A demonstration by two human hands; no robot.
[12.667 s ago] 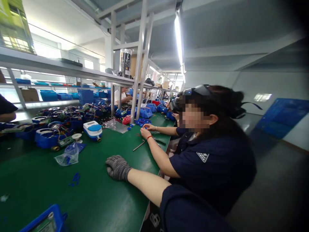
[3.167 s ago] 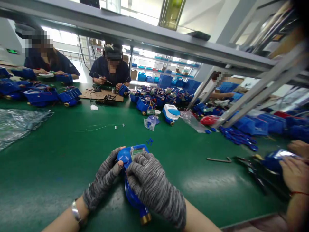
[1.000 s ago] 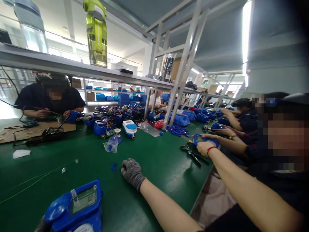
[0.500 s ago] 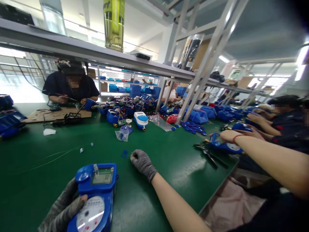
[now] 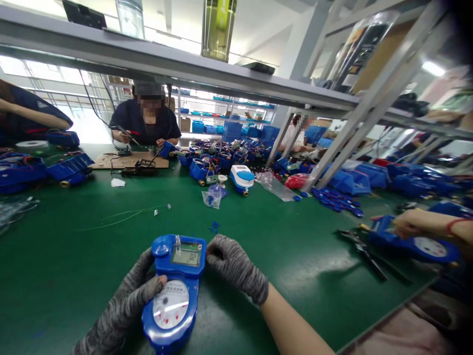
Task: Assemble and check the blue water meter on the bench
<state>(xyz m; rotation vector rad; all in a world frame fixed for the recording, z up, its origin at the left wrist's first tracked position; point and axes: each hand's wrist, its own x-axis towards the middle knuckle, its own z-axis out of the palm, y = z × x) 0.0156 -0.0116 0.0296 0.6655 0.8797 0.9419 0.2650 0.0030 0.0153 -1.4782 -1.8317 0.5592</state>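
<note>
A blue water meter (image 5: 173,291) with a round dial and a small display lies on the green table (image 5: 74,256) in front of me. My left hand (image 5: 125,301), in a grey knit glove, wraps the meter's left side with the thumb on the dial rim. My right hand (image 5: 234,266), also gloved, rests curled on the table, its fingers closed against the meter's upper right corner near the display.
A co-worker's hand (image 5: 406,224) holds another blue meter (image 5: 417,244) at the right, with pliers (image 5: 364,246) beside it. Blue meter parts (image 5: 207,162), a white-and-blue meter (image 5: 242,178) and plastic bags (image 5: 212,197) lie mid-table. A person (image 5: 146,121) solders opposite. A shelf (image 5: 185,64) runs overhead.
My view has swung left and down toward the meter. My right hand has moved from the bare table to the meter's upper right corner. My left hand keeps hold of the meter.
</note>
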